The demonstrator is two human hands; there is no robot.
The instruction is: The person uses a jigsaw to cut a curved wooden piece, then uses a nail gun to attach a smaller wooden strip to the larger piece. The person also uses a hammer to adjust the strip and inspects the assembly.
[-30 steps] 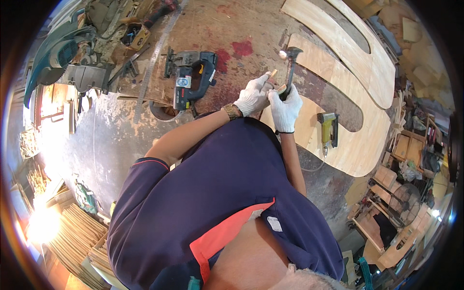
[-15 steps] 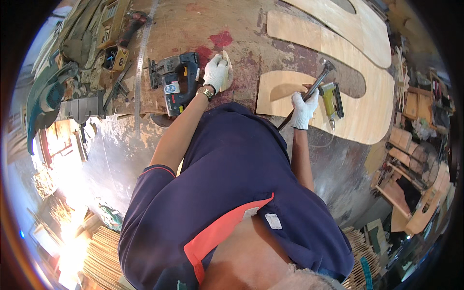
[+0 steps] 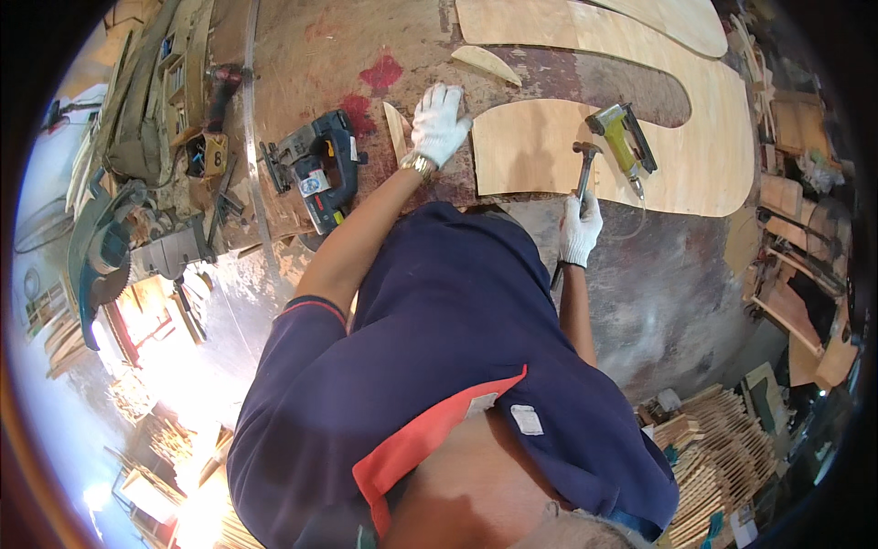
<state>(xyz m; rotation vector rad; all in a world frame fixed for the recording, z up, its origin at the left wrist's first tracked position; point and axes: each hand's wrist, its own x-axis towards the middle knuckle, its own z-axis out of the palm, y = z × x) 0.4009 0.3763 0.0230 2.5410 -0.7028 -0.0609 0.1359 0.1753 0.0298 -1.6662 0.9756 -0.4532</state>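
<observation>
My left hand [image 3: 440,126], in a white knitted glove, reaches over the worktable with its fingers stretched out and nothing in them. Just left of it lies a narrow curved wood offcut [image 3: 395,128]. Farther off, a second curved offcut [image 3: 489,65] rests beside the plywood. My right hand [image 3: 580,231], gloved too, is closed around the handle of a hammer [image 3: 586,169]; its head points away from me, over the near edge of a large curved plywood panel [image 3: 704,169]. On that panel lies a yellow-green air nailer [image 3: 620,142], right of the hammer.
A dark blue jigsaw [image 3: 325,169] lies on the worktable [image 3: 311,55] left of my left forearm. Farther left are a metal straightedge [image 3: 250,101], a drill [image 3: 222,96] and a saw with a toothed round blade [image 3: 110,284]. Another plywood piece [image 3: 677,23] lies at the far right.
My left hand has let go of the curved offcut and moved right, its fingers opening. A second offcut now shows on the table. The hammer has come nearer my body.
</observation>
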